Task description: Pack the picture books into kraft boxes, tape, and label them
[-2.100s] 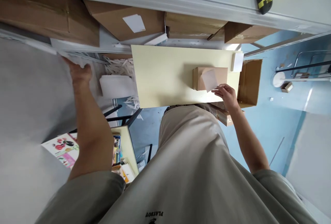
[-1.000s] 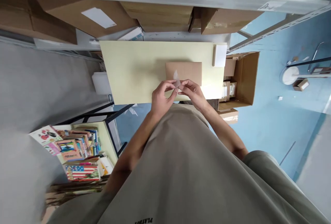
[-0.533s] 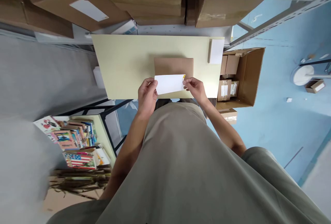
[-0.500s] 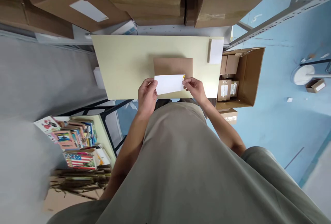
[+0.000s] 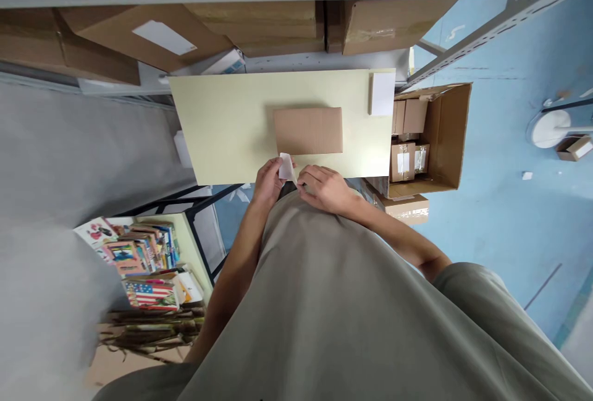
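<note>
Now: small white paper slip (image 5: 286, 167), folded or curled over on itself, only a narrow strip visible, far smaller than the flat rectangle seen half a second ago. Pinched at the near edge of the pale yellow counter (image 5: 222, 129), just in front of the shirt. Left hand (image 5: 269, 181) on the slip's left side, fingers (image 5: 278, 169) closed on it. Right hand (image 5: 327, 188) just beside, fingers drawn together at the slip's lower right corner; actual contact hard to confirm from this angle.

Vs half a second ago: slip then held flat and stretched between both hands, yellow tab at its right corner, overlapping the near edge of the brown cardboard box (image 5: 308, 131). Now no overlap, box top fully exposed, slip lower and closer to the body. Hands then well apart at the slip's two ends; now nearly touching each other. Yellow tab no longer visible.

Unchanged: box lying flat mid-counter, white pad (image 5: 382, 93) at the counter's far right corner. Open carton (image 5: 445, 135) with small parcels on the blue floor to the right. Large cardboard boxes (image 5: 278, 24) on the shelf beyond the counter. Stack of colourful booklets (image 5: 143, 259) on a lower table to the left.
</note>
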Demonstrator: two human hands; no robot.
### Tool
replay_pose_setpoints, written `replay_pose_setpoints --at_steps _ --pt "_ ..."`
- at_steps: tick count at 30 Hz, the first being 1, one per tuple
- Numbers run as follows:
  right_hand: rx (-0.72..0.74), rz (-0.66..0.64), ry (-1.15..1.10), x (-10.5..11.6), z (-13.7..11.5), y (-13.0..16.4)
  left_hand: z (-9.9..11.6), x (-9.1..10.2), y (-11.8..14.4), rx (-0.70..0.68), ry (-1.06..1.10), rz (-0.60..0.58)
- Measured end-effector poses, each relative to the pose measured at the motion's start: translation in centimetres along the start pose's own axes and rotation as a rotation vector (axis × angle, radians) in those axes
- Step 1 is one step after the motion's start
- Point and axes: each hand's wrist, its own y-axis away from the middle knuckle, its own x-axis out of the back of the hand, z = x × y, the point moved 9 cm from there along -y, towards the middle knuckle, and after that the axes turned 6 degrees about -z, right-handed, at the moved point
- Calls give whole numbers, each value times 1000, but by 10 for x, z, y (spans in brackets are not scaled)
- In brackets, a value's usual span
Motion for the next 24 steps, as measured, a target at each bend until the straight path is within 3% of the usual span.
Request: replay_pose_setpoints --at_steps 4,8,11,16,24 --pt "-131 143 -112 21 23 1 12 7 -11 -82 -117 43" --pt "-333 331 -153 54 77 1 26 7 -39 -134 -174 66" --pt "-452 388 -137 66 119 -7 36 1 -65 -157 -232 95" --pt "-608 343 9 64 166 -23 43 -16 -97 -213 -290 139" --pt "-760 320 146 52 190 -32 35 -18 -105 -226 -354 172"
